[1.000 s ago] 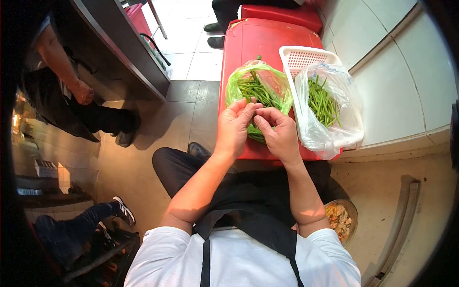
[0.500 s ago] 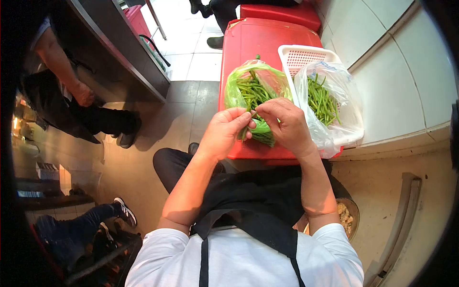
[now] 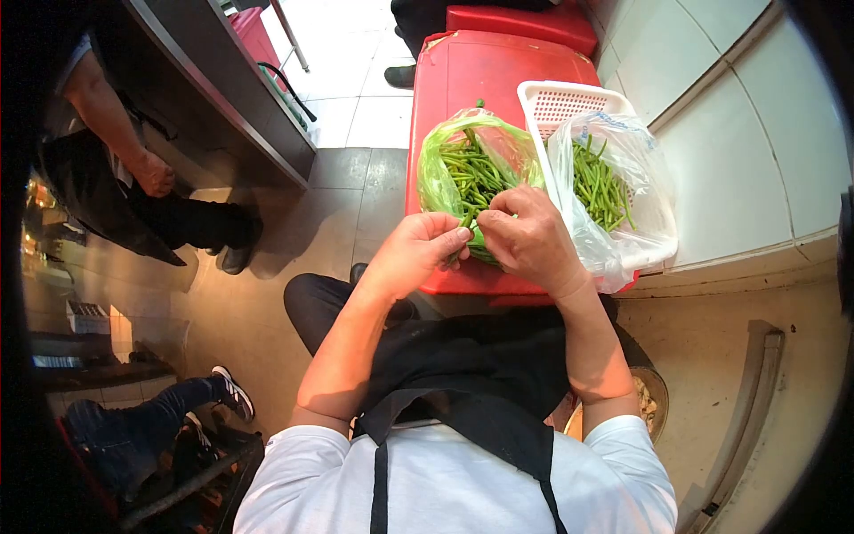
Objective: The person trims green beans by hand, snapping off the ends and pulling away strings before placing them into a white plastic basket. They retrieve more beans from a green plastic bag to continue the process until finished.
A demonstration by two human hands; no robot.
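Note:
My left hand (image 3: pixel 420 252) is closed, thumb against fingers, on a green vegetable stem (image 3: pixel 469 218) whose end pokes up past the thumb. Close beside it, my right hand (image 3: pixel 531 238) is curled with thumb and forefinger pressed together; whatever lies in that pinch is hidden. Both hands are over the near edge of a green plastic bag (image 3: pixel 433 171), which stands open and is full of long green stems (image 3: pixel 480 169). Right of it, shorter cut green stems (image 3: pixel 600 189) lie in a clear plastic bag (image 3: pixel 654 169) inside a white basket (image 3: pixel 540 94).
A red table (image 3: pixel 498 62) carries the bags and basket, with a tiled wall (image 3: pixel 738 160) close on the right. A pan (image 3: pixel 656 392) of pale pieces sits low by my right elbow. Other people's legs (image 3: pixel 191 218) and a dark counter (image 3: pixel 240 89) are to the left.
My right hand has shifted slightly down, and its fingers are curled more tightly. The left hand has dropped a little, with the green stem showing more clearly at its thumb.

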